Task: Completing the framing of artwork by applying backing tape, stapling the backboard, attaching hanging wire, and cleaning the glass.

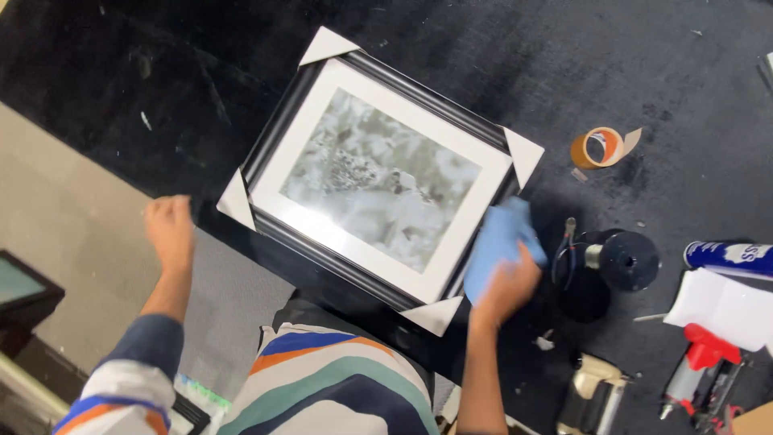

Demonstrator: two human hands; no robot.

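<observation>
Black felt covered the workbench, dusty and scuffed. On it lay the black picture frame, face up, white card guards on its corners. My right hand was closed on a blue cloth, pressing it against the frame's right edge, apparently to wipe it. My left hand rested at the bench's near-left edge, fingers curled, holding nothing I could see, likely bracing me. A tape roll sat far right.

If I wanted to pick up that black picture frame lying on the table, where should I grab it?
Probably by the two long black side rails of the picture frame, one hand on each, coming in from the sides. It lies flat and tilted on the dark table, the glass faces up, and white cardboard protectors cap all four corners, so corners may slip off.
</observation>
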